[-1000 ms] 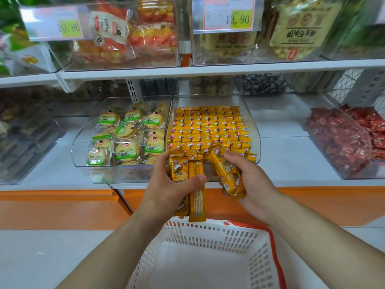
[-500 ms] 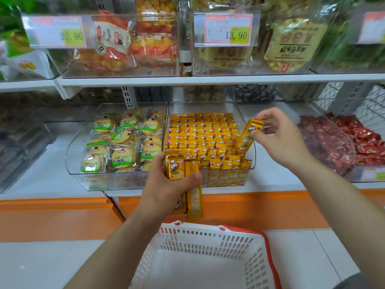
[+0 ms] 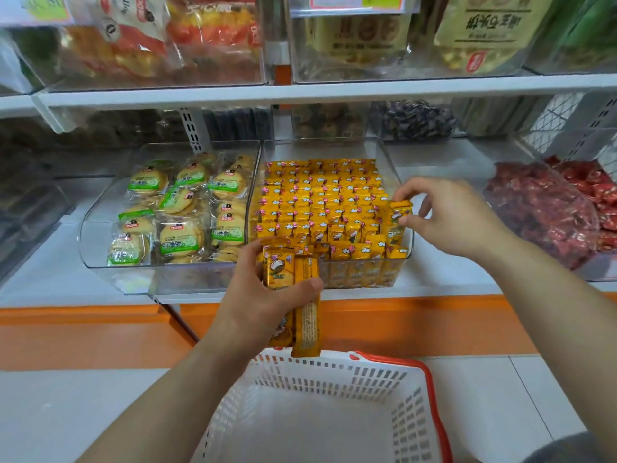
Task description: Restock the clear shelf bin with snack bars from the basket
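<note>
Rows of snack bars (image 3: 317,202) in yellow wrappers stand packed on end in the clear shelf bin (image 3: 387,155) at the centre of the frame, on the lower white shelf (image 3: 46,272). The right hand (image 3: 457,222) comes in from the right and pinches a single bar (image 3: 398,222) between thumb and fingertips. It holds the bar upright at the bin's right front corner, against the right wall and just beside the packed rows.

The left hand (image 3: 263,295), at lower centre, is curled round a bundle of bars (image 3: 302,295) held upright in front of the bin's front wall. The bundle's top covers part of the front row, and its lower ends hang just above the far rim of the basket (image 3: 334,374). The basket is white slotted plastic with a red handle (image 3: 430,389) and sits at bottom centre.

Touching the task bin on its left is a second clear bin (image 3: 187,279) of round biscuits (image 3: 182,212) in green-labelled wrappers. At the right edge, apart across a strip of bare shelf, a third bin (image 3: 594,269) holds red-wrapped sweets (image 3: 541,212). Along the top, the upper shelf (image 3: 233,93) carries clear bins of bagged snacks, with a price label (image 3: 354,1) cut off by the frame edge. Dark packs behind the bins are too shadowed to make out. An orange band (image 3: 100,332) runs below the lower shelf.
</note>
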A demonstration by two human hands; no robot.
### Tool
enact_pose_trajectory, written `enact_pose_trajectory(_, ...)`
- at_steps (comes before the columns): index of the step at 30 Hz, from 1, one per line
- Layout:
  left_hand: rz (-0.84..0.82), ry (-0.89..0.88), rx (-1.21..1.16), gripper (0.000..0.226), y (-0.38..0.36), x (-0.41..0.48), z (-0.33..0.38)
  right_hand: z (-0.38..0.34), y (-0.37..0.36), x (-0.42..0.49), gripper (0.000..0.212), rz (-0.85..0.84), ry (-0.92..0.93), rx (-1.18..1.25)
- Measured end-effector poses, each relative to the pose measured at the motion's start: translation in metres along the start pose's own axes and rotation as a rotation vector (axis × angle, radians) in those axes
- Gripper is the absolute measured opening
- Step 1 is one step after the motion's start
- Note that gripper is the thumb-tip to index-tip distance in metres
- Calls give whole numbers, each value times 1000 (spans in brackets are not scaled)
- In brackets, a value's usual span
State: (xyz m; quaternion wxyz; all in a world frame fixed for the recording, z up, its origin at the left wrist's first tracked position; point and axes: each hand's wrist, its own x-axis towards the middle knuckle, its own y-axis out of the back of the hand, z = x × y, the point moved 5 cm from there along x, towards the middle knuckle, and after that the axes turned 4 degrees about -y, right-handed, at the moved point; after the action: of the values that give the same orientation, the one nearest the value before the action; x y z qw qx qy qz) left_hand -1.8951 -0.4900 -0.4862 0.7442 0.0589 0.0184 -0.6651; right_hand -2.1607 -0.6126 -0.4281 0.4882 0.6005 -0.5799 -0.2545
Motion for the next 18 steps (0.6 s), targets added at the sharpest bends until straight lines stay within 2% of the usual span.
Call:
enact_pose_trajectory(7, 19, 14, 18, 100, -3, 0, -3, 2, -5, 3, 28, -48, 11, -19)
enact_pose_trajectory(11, 12, 5, 21, 93, -4, -2, -4, -1, -8, 0, 43, -122, 55, 39)
enact_pose_trajectory(13, 14, 7, 23, 93, -3, -2, -3, -5, -1, 1, 41, -105, 82, 124)
enact_pose_trajectory(15, 17, 8, 20, 95, -2, -3, -3, -7, 14, 0, 27, -3, 62, 266)
enact_pose_trajectory(18, 17, 15, -8, 95, -2, -3, -1, -2, 21, -8, 26, 91, -119, 565)
